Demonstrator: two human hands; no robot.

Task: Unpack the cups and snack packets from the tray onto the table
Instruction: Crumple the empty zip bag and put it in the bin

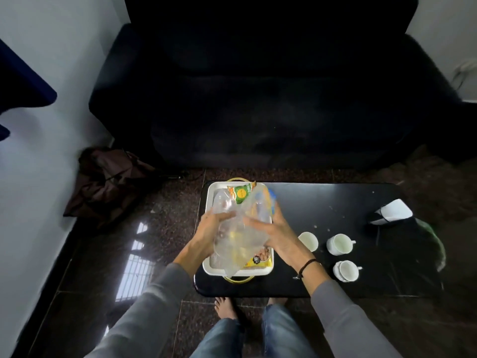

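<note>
Both hands gripped a crumpled clear plastic bag (237, 228) above the white rectangular tray (260, 272): the left hand (211, 226) closed on its left side, the right hand (268, 228) on its right. Beneath it, at the tray's near end, lay a yellow snack packet (260, 260). Three white ceramic cups (339, 244) already stood right of the tray on the black glossy counter (322, 202). At the far end sat a green snack packet (241, 193). Lifting the bag straight up, slowly, would probably keep anything inside from spilling before setting it down beside the cups.
</note>
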